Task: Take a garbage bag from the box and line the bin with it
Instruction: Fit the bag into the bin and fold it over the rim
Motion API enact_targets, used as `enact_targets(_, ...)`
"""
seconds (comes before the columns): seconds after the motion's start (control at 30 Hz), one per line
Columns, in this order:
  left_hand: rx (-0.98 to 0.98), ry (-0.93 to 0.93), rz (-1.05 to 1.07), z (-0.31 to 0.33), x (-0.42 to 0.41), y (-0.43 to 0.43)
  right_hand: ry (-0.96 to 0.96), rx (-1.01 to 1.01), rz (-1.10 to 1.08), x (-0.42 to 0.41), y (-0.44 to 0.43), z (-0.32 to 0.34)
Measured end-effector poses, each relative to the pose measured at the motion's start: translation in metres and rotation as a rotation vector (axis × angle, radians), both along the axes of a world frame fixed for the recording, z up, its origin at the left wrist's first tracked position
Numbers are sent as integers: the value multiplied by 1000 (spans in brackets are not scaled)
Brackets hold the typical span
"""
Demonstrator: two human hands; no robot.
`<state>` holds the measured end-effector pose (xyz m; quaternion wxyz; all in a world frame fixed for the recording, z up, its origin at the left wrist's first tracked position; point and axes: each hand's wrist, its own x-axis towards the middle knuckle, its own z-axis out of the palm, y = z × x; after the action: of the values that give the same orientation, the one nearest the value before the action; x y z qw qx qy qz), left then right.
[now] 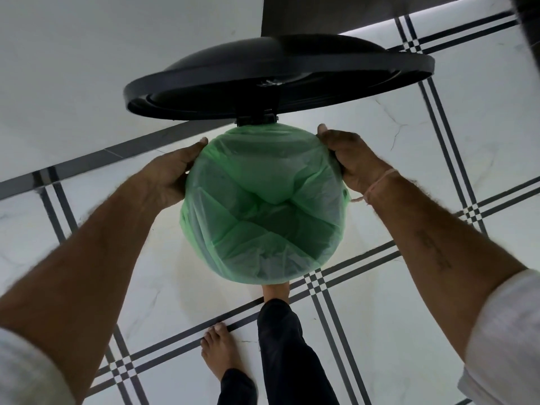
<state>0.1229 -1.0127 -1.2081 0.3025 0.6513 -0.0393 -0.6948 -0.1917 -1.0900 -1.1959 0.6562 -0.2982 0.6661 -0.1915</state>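
A thin green bag is seen stretched over the round top of the bin. The bin is almost fully hidden by the bag; only a dark bit of its side shows by the right hand. The black lid is held up and open behind it. The box is not in view.

The bag is judged to be very light, soft and floppy. It looks see-through and crinkled, so it can likely be torn if it is pulled too hard. It is also likely a little slippery. It is best taken by its top edge, where the plastic is folded over the rim, and pulled down a bit at a time.

The bag lies between the two hands. The left hand is pressed on the left side of the rim, with the fingers curled on the bag's edge. The right hand is closed on the right side of the rim, with the plastic pinched under the thumb. Both hands are touching the bag, one on each side, near the back half of the rim.

The middle of the bag hangs loose and puffed inside the bin. A foot is seen just below the bin, perhaps on a pedal, but the pedal cannot be seen.
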Motion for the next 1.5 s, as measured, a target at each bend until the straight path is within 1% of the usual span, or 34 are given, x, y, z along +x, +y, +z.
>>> enact_targets(0.03,-50,-33,-9,1,-1,1,8,-54,11,2,2,1)
enact_targets(0.1,-128,-110,-66,3,0,1,25,-85,63,9,4,6)
enact_targets(0.17,-135,-144,-141,4,-5,-3,15,-39,124,13,1,7)
enact_targets(0.23,-119,-136,-198,4,-10,-7,-8,47,157,15,-3,8)
enact_targets(0.3,-95,-110,-163,3,-16,-7,4,69,124,13,-3,7)
enact_targets(0.37,-99,-88,-71,4,-20,-2,27,22,62,6,1,3)
enact_targets(0.4,-109,-85,-19,5,-21,2,60,6,46,3,4,2)
enact_targets(0.43,-111,-84,22,5,-22,5,133,-28,38,1,9,2)
enact_targets(0.47,-111,-87,42,7,-24,8,268,-112,50,-1,14,2)
enact_targets(0.5,-128,-103,55,9,-24,10,464,-278,76,-2,22,3)
enact_targets(0.53,-157,-114,61,8,-23,13,653,-517,99,-1,32,7)
enact_targets(0.57,-187,-122,67,7,-24,15,731,-760,125,5,46,17)
enact_targets(0.6,-224,-127,74,6,-24,19,699,-919,177,17,62,27)
enact_targets(0.63,-262,-138,87,5,-23,23,593,-954,261,30,79,33)
enact_targets(0.67,-287,-144,90,5,-23,26,468,-858,385,45,96,37)
enact_targets(0.7,-306,-137,97,4,-25,30,377,-674,551,60,113,32)
enact_targets(0.77,-346,-128,112,4,-27,35,277,-297,889,83,143,11)
enact_targets(0.8,-356,-147,116,5,-29,36,223,-148,988,92,155,-1)
enact_targets(0.83,-367,-174,114,5,-30,35,171,-41,1054,98,165,-11)
enact_targets(0.87,-378,-198,107,6,-31,35,130,16,1096,103,171,-19)
enact_targets(0.97,-381,-225,107,10,-34,33,24,88,1120,107,172,-21)
enact_targets(1.0,-382,-228,108,11,-34,33,20,114,1123,106,167,-18)
enact_targets(1.03,-383,-228,105,11,-35,33,51,116,1136,102,161,-18)
enact_targets(1.07,-381,-227,107,11,-34,33,126,74,1164,99,153,-15)
enact_targets(1.13,-388,-213,114,11,-31,32,298,-61,1189,95,133,-14)
enact_targets(1.17,-386,-211,116,10,-31,32,337,-110,1149,93,119,-13)
enact_targets(1.2,-383,-208,117,9,-30,32,329,-135,1071,94,104,-11)
enact_targets(1.27,-387,-201,112,8,-29,33,248,-136,879,94,65,-8)
enact_targets(1.33,-384,-211,101,6,-29,33,203,-93,757,91,32,-2)
enact_targets(1.4,-389,-217,104,4,-28,32,252,-86,734,85,15,-5)
enact_targets(1.43,-389,-213,106,5,-28,32,302,-95,764,83,14,-5)
enact_targets(1.5,-379,-211,110,7,-30,31,331,-124,811,80,21,-5)
